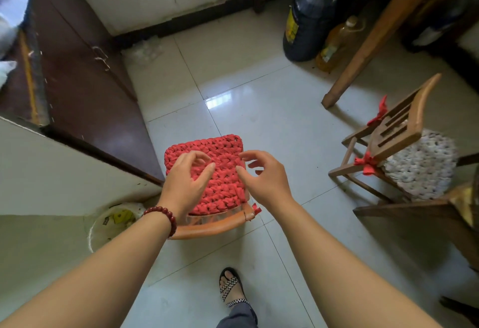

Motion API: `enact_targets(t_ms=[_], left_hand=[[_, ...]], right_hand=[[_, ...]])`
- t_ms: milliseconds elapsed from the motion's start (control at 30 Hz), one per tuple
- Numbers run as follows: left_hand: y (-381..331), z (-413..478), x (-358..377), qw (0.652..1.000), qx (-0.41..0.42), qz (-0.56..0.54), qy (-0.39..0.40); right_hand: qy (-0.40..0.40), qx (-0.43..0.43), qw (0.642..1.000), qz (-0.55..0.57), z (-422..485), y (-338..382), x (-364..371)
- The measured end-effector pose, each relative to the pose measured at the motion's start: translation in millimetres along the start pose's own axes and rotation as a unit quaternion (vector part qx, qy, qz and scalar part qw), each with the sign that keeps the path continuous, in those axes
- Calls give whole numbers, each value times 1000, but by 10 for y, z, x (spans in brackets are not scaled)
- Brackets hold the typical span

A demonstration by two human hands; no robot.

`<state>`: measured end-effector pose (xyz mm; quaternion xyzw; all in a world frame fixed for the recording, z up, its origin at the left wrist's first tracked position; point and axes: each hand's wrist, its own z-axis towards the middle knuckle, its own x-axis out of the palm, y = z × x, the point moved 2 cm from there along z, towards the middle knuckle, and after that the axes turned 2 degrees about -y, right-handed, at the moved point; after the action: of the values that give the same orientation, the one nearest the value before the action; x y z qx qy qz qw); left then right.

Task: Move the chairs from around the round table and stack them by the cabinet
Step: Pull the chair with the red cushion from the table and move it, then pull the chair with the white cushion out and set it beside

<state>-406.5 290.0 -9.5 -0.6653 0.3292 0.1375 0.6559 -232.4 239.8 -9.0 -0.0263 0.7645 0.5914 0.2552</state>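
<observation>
1. The cabinet (85,89) stood at left, with the red-cushioned chair (207,229) on the floor just beside it.
2. A second chair (396,133) stood well apart at right.
3. The left hand (186,180) and right hand (264,180) hovered above the red-cushioned chair, fingers loosely curled and holding nothing. The next chair would best be gripped by its frame and lowered squarely on top.

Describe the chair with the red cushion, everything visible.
The chair is small and wooden, upright on the tile floor near the dark cabinet. Its curved orange-brown backrest faces the person. A square red cushion of chunky braided fabric covers the seat, with a red tie at one rear corner. The left hand and right hand are over the cushion, fingers half curled; contact is unclear. Legs are hidden.
</observation>
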Motion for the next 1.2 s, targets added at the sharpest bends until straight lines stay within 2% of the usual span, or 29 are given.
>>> enact_targets(t_ms=[233, 467, 800, 1200], left_hand=[[-434, 279, 188, 1000, 12, -15, 11], [-938, 470, 699, 997, 36, -34, 63], [-2177, 990, 1530, 987, 103, -25, 117], [-3326, 1573, 2590, 977, 139, -3, 165]], right_hand=[[-77, 1, 997, 29, 107, 59, -434], [-157, 44, 985, 62, 158, -193, -1036], [-271, 66, 956, 92, 493, -383, -2307], [-350, 72, 929, 99, 1130, -850, -3475]])
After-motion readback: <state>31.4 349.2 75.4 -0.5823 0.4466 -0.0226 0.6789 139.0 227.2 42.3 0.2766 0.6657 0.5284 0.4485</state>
